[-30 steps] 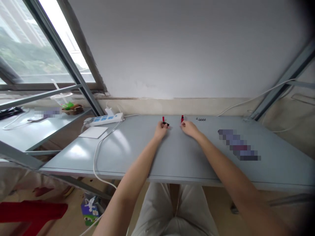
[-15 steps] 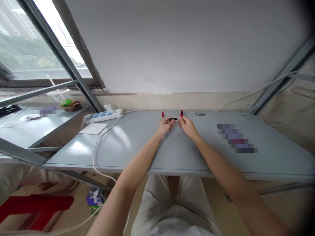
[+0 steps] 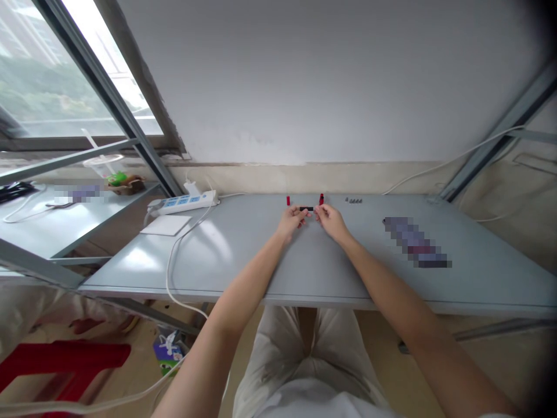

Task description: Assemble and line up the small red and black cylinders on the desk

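Note:
My left hand (image 3: pixel 292 221) is closed around a short black stick-like piece (image 3: pixel 307 208), which lies level between my two hands above the table. At the right end of that piece, my right hand (image 3: pixel 329 219) is closed with thumb and fingers pinched. What its fingertips hold is too small to make out. Just beyond my left hand stands a small red cylinder (image 3: pixel 288 200). Right behind my right fingers is a red and black piece (image 3: pixel 321 198), partly hidden by them. Several tiny dark metal pieces (image 3: pixel 355 201) lie in a row farther right.
The grey table (image 3: pixel 243 255) runs along the wall. On its left are a white power strip (image 3: pixel 188 201), a flat white square (image 3: pixel 166 225) and a loose white cable (image 3: pixel 169 273). A blurred-out dark object (image 3: pixel 416 242) lies at right. A red stool (image 3: pixel 65 363) stands below left.
The view has shifted slightly. Both hands keep nearly the same place and grip, with the black piece still level between them.

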A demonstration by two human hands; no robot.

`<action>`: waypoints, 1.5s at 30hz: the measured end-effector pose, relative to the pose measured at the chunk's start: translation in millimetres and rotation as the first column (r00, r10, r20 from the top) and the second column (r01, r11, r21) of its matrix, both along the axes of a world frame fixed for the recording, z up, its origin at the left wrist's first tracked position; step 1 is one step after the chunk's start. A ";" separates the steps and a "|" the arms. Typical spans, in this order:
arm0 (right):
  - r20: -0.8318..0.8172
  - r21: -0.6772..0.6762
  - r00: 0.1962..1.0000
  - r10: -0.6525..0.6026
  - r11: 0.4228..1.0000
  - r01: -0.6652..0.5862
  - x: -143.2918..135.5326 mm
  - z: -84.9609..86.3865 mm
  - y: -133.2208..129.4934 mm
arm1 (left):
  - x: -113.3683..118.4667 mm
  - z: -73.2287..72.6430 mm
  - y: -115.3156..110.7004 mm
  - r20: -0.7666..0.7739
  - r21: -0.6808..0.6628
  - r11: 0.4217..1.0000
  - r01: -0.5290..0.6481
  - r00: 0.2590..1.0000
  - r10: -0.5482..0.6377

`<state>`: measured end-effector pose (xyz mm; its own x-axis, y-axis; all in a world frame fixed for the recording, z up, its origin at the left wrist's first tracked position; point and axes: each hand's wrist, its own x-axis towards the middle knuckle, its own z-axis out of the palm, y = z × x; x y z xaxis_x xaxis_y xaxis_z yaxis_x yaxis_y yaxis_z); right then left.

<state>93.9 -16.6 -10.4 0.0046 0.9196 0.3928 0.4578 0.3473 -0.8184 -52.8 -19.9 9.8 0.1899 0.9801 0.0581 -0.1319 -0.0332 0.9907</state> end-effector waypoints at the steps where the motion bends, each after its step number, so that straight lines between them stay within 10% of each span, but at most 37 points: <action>1: 0.016 -0.002 1.000 -0.006 1.000 0.007 0.1 0.4 -0.4 | 0.4 0.2 -0.3 -0.005 -0.011 1.000 -0.004 1.000 0.004; 45: 0.410 0.051 0.910 -0.063 0.998 0.047 4.5 -7.4 -3.8 | -1.8 0.8 -0.8 -0.076 -0.097 0.995 -0.026 0.997 0.019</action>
<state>98.4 -20.3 -17.9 -0.1147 0.9065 0.4064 0.7698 0.3396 -0.5404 -54.7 -20.7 10.6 0.1677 0.9845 -0.0516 -0.0571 0.0620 0.9964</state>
